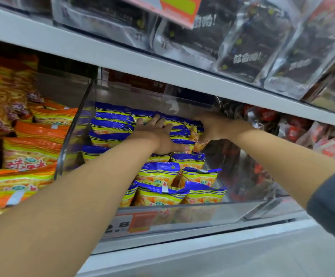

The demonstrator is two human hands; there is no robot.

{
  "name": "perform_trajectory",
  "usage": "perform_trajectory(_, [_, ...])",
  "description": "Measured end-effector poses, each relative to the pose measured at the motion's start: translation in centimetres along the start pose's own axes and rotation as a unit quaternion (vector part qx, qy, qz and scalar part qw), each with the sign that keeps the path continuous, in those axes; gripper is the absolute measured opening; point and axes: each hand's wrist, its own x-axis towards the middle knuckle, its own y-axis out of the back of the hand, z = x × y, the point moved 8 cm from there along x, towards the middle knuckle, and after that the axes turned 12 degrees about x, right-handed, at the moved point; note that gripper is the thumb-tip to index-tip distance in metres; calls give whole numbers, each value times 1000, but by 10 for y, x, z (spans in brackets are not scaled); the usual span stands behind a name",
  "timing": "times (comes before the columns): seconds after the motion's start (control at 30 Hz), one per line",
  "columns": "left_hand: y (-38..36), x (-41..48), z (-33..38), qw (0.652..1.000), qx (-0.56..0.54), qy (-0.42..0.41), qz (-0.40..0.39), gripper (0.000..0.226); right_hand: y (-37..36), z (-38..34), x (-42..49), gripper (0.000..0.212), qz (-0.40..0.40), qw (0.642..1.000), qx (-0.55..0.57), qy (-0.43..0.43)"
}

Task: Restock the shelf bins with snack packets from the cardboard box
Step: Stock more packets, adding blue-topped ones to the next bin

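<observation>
A clear plastic shelf bin [182, 213] holds several blue-and-yellow snack packets [158, 173] stacked in rows. Both my arms reach into it. My left hand [156, 134] lies flat with straight fingers, pressing on the upper packets at the back of the stack. My right hand [212, 128] is just to its right, fingers curled down around a blue-and-yellow packet [197, 144] near the bin's right wall. The cardboard box is out of view.
The bin to the left holds orange-and-yellow packets [32, 148]. Red and dark packets [262, 156] fill the bin on the right. The shelf above [122, 58] carries clear bags of dark snacks [252, 47]. A price tag [128, 223] sits on the bin's front.
</observation>
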Motion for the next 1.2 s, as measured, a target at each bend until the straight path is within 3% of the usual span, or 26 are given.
perform_trajectory(0.07, [-1,0,1,1000,-3,0,-4,105,-1,0,1,66,22,1000,-18,13])
perform_trajectory(0.23, [0,0,1,1000,-1,0,-7,104,-9,0,0,63,-31,999,-9,3])
perform_trajectory(0.4, [-1,-1,2,1000,-8,-1,-6,104,-4,4,-7,76,75,995,60,19])
perform_trajectory(0.47, [0,-1,2,1000,-10,-2,-5,104,2,8,-17,62,134,990,43,27])
perform_trajectory(0.53, [0,-1,0,1000,-16,-2,-2,104,-3,7,-23,41,134,990,22,36])
perform_trajectory(0.67, [0,-2,1,1000,-16,-1,-3,103,-10,1,-21,36,114,991,46,53])
perform_trajectory(0.77, [0,-2,1,1000,-15,0,-5,104,-5,7,-17,32,141,988,56,24])
perform_trajectory(1.03, [1,1,2,1000,-21,-1,-2,104,-9,19,-15,39,114,971,209,-19])
perform_trajectory(1.2, [5,2,1,998,-45,-6,39,103,-7,21,-33,37,167,941,290,-39])
